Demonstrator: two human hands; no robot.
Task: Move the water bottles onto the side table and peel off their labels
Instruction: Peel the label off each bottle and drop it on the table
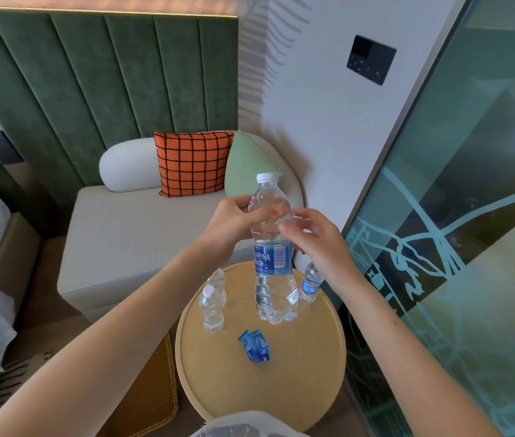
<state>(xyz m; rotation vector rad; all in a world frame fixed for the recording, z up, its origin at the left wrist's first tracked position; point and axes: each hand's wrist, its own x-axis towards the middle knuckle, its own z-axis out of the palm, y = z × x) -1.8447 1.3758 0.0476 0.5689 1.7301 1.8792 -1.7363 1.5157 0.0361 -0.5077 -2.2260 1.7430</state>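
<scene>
Labelled bottle [273, 247] upright above round desk [218, 389], between both hands. Left hand [234, 220] wraps its upper body; right hand [316, 238] pinches near label top. 3 bottles on desk.

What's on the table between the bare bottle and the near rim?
In the head view, only the crumpled blue labels lie between the bare bottle and the side table rim.

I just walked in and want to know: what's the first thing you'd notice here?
The big water bottle with a blue label, held up by the left hand and right hand above the round side table. Behind it, an orange checked cushion sits on the pale sofa.
</scene>
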